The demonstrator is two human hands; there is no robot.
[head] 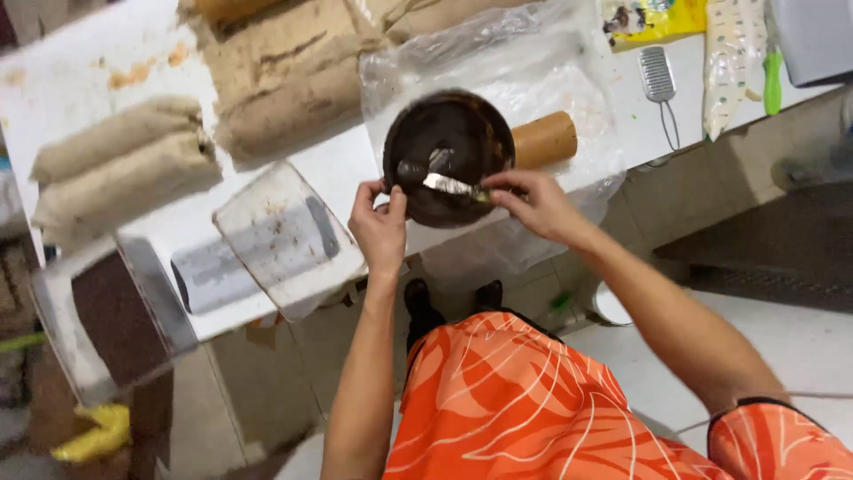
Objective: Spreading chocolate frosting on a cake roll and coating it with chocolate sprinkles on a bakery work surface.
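The left hand (379, 222) is closed on the near rim of a dark round bowl (449, 156), thumb and fingers pinching the edge to keep it steady. The right hand (531, 203) is also closed, holding the handle of a small metal spatula (449, 184) whose blade lies inside the bowl, over the dark brown coating. The bowl stands at the front edge of the white bench (346, 164), on a sheet of clear plastic (533, 80), with a short tan cylinder (544, 140) just beside it on the right. I judge that the step in hand is scraping or stirring the dark mass; the next move seems to need a firm hold on the rim while the blade sweeps along the wall. How much mass is left in the bowl is hard to tell, because the picture is blurred. The long beige rolls (124, 169) toward the bench's left side are also unclear, and the tray (284, 236) hangs partly over the front edge.
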